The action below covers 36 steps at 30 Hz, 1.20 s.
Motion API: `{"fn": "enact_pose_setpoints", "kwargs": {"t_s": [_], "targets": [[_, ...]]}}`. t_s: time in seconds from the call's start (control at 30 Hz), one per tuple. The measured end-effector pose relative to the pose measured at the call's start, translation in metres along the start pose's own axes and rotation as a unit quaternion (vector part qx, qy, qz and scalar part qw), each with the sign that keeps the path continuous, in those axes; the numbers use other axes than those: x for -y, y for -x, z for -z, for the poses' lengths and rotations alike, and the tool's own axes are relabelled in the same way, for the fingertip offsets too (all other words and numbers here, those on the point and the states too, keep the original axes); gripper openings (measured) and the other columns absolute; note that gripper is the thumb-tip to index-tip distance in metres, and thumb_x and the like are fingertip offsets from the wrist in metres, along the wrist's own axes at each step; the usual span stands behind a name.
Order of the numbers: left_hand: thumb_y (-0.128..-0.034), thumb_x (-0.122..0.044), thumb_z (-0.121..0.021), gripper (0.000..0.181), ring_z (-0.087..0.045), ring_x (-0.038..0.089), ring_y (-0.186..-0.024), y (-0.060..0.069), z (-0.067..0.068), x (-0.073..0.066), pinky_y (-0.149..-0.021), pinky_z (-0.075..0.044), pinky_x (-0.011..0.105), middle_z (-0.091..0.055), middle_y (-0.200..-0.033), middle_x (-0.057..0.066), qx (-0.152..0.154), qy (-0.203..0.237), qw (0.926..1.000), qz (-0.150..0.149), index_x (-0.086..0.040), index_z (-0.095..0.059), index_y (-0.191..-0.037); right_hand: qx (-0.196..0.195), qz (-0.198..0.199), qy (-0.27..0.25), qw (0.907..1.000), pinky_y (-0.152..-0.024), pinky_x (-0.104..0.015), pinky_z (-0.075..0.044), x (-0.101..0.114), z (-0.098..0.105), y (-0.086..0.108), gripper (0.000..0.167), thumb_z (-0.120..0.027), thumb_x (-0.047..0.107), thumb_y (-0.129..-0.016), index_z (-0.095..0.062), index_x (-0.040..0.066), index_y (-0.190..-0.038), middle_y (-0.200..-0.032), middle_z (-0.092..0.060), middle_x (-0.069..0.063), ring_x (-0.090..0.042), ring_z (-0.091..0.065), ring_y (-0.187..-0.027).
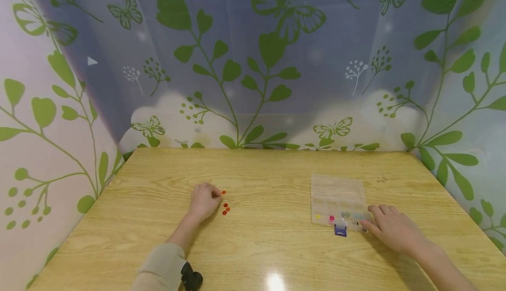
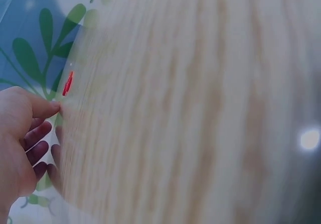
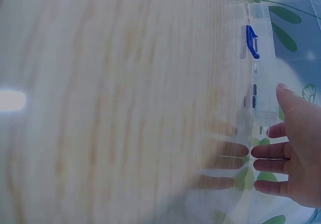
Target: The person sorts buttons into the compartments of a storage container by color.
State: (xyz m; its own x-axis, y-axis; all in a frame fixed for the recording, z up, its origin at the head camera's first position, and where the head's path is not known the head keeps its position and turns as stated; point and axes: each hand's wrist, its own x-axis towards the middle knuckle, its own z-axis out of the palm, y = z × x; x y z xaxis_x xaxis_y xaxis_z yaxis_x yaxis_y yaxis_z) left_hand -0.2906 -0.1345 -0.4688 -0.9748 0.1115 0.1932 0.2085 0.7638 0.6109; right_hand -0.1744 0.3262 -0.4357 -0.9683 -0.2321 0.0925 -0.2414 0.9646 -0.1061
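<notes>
Beside several small red discs (image 1: pixel 225 205) on the left half of the table is my left hand (image 1: pixel 204 201), its thumb and forefinger tips close to the farthest disc. The left wrist view shows loosely bent fingers and more of the red discs (image 2: pixel 68 83) just past the thumb. Whether the fingertips touch a disc is hard to tell. My right hand (image 1: pixel 391 229) lies at the right end of a clear plastic compartment box (image 1: pixel 325 203), thumb over its near corner. In the right wrist view the fingers are straight, next to the box's end (image 3: pixel 266 101).
The box's clear lid (image 1: pixel 337 188) is folded back, and a purple-blue latch (image 1: pixel 340 230) hangs at its front. Inside are yellow, pink (image 1: pixel 331 218), teal and dark pieces. Small pale pieces (image 1: pixel 381 179) lie behind the right hand. A patterned curtain (image 1: pixel 253 84) borders the table.
</notes>
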Motion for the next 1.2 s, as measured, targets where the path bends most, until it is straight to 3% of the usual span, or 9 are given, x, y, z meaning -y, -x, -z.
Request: {"fn": "enact_pose_setpoints", "kwargs": {"t_s": [0.7,1.0,1.2], "targets": [[-0.074,-0.005,-0.068,0.005,-0.046,0.027,-0.093,-0.001,0.004,0.001,-0.086,-0.032,0.045,-0.059,-0.095,0.007,0.017,-0.02,0.9991,-0.033,-0.008,-0.065,-0.072,-0.005,0.0,0.005,1.0,-0.073,-0.055,-0.044,0.001,0.0,0.0,0.053,-0.05,0.046,-0.093,-0.054,-0.003,-0.112,-0.106,-0.058,-0.021,-0.042,-0.054,-0.098],[-0.0774,-0.007,-0.065,0.004,-0.046,0.028,-0.094,-0.002,0.009,-0.004,-0.085,-0.034,0.043,-0.058,-0.092,0.008,0.006,0.018,0.9993,-0.032,-0.003,-0.064,-0.077,-0.003,0.002,0.005,1.0,-0.073,-0.056,-0.044,0.0,-0.001,0.0,0.053,-0.049,0.046,-0.093,-0.054,-0.003,-0.112,-0.107,-0.058,-0.022,-0.043,-0.053,-0.098],[-0.0803,-0.01,-0.066,0.005,-0.048,0.031,-0.099,-0.007,0.011,-0.014,-0.091,-0.034,0.045,-0.06,-0.096,0.01,-0.005,0.027,0.9984,-0.05,-0.005,-0.065,-0.08,-0.006,0.005,0.008,0.9999,-0.073,-0.054,-0.045,0.001,0.0,0.0,0.052,-0.051,0.045,-0.092,-0.054,-0.004,-0.111,-0.103,-0.058,-0.021,-0.041,-0.054,-0.096]]}}
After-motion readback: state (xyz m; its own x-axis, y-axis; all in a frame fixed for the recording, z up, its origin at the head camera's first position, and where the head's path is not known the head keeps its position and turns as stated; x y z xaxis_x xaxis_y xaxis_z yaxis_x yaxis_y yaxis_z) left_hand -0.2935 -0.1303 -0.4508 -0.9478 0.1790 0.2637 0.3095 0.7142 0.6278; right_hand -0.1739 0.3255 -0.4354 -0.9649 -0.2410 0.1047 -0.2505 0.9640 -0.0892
